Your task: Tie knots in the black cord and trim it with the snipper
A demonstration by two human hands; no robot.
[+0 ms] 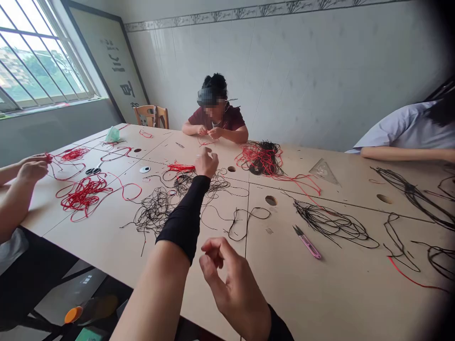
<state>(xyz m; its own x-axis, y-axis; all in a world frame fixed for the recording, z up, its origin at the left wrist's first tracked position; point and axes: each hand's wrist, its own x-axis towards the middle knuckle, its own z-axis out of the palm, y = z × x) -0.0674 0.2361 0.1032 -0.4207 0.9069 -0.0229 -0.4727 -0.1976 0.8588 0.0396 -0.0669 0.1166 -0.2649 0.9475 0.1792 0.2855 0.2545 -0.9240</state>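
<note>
My left hand (206, 162), in a black sleeve, reaches over the beige table (284, 265) and hangs just above a small bunch of red cord (181, 167). Its curled fingers hide whether a cord lies in them. Below it spreads a tangle of thin black cord (156, 210). My right hand (229, 279) is nearer to me, above the table's front part, with its fingers curled apart and nothing visible in them. The closest item to it is a loop of black cord (249, 219). Pink-handled thread snips (307, 242) lie to its right.
A co-worker's hands (32, 169) work at the left near a red cord tangle (84, 195). Another person (216, 118) sits across the table handling cord. Also present are black scissors (93, 171), a clear set square (323, 171), a red-and-black cord heap (263, 158), and table holes.
</note>
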